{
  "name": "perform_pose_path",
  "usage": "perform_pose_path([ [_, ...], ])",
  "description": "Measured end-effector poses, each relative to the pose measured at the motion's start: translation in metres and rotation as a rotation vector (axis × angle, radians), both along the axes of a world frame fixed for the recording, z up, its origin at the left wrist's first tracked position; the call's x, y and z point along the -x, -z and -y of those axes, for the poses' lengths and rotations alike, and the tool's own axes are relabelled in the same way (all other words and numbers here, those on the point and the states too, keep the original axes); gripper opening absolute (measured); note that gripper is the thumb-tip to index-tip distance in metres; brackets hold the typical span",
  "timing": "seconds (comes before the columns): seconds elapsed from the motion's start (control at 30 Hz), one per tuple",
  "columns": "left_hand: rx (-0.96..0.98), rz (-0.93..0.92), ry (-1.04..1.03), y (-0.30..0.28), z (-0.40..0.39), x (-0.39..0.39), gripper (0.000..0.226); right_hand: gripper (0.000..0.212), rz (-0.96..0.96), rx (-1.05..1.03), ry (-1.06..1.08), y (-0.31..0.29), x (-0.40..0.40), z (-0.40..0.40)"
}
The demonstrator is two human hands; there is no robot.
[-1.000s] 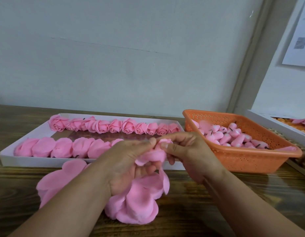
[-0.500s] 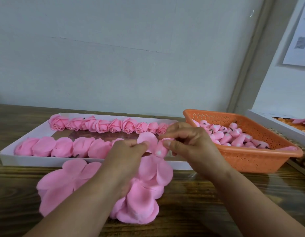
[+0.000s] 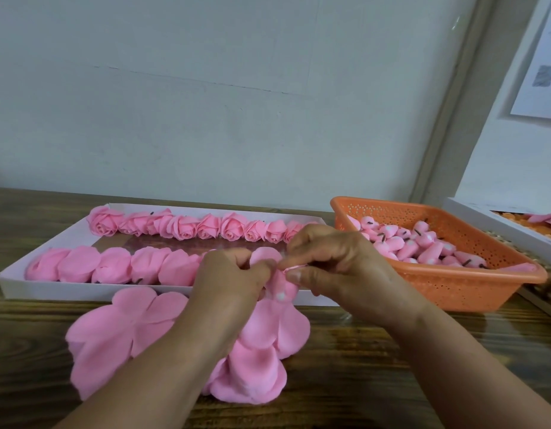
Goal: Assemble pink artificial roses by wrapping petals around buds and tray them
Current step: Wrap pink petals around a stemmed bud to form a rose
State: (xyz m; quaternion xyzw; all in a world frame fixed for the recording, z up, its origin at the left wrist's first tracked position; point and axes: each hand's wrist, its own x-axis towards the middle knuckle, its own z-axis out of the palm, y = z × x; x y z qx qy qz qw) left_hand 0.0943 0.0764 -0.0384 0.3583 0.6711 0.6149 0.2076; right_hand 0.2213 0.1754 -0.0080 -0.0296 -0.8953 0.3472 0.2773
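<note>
A small pink foam rosebud point(image 3: 280, 287) with a white dot near its base is held above the dark wooden tabletop point(image 3: 376, 351), just in front of the white cardboard tray point(image 3: 51, 292). The right hand point(image 3: 339, 267) pinches the bud's top between thumb and forefinger; the left hand point(image 3: 234, 280) meets it from the other side, fingertips closed on a rounded pink petal point(image 3: 264, 255) beside the bud, so the two hands are together. Below them a sheet of joined pink foam petals point(image 3: 261, 351) hangs down to the table, and another petal sheet point(image 3: 113, 332) lies flat to the left. The tray holds a far row of finished pink roses point(image 3: 187, 227) and a nearer row of roses point(image 3: 113, 266) (those show their backs). To the right an orange perforated plastic basket point(image 3: 453, 292) holds loose pink buds point(image 3: 422, 246).
</note>
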Motion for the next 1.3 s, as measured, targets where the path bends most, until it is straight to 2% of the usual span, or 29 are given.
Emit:
perform_pose_path([
  [0.13,-0.003,-0.039,0.056,0.000,-0.001,-0.002,0.027,0.015,0.018,0.028,0.007,0.001,0.002,0.001],
  [0.37,-0.057,0.044,0.104,-0.005,0.003,-0.006,0.030,0.026,-0.063,0.221,0.109,0.001,-0.001,-0.004],
  [0.5,-0.038,-0.056,0.153,-0.006,0.006,-0.010,0.037,0.018,-0.047,0.186,0.177,0.003,0.002,-0.002],
  [0.6,-0.058,-0.093,0.183,-0.005,0.006,-0.011,0.041,0.029,-0.004,0.129,0.172,0.003,0.004,0.001],
  [0.73,-0.029,-0.078,0.245,-0.005,0.006,-0.010,0.042,0.031,-0.018,0.098,0.151,0.001,0.003,0.002],
  [0.83,-0.011,0.013,0.241,-0.003,0.004,-0.009,0.045,0.030,-0.035,0.182,0.172,0.001,0.003,0.002],
  [0.97,-0.081,0.398,0.279,-0.004,-0.001,-0.008,0.035,0.027,-0.082,0.270,0.203,0.001,0.002,0.000],
  [1.07,-0.065,0.404,0.371,-0.004,0.001,-0.008,0.017,0.025,-0.087,0.284,0.217,0.001,0.001,-0.001],
  [1.17,-0.050,0.379,0.423,-0.002,0.003,-0.006,0.016,0.025,-0.081,0.249,0.258,0.001,0.002,-0.002],
  [1.3,-0.007,0.341,0.374,-0.001,0.003,-0.007,0.009,0.034,-0.029,0.120,0.339,0.003,0.006,0.002],
])
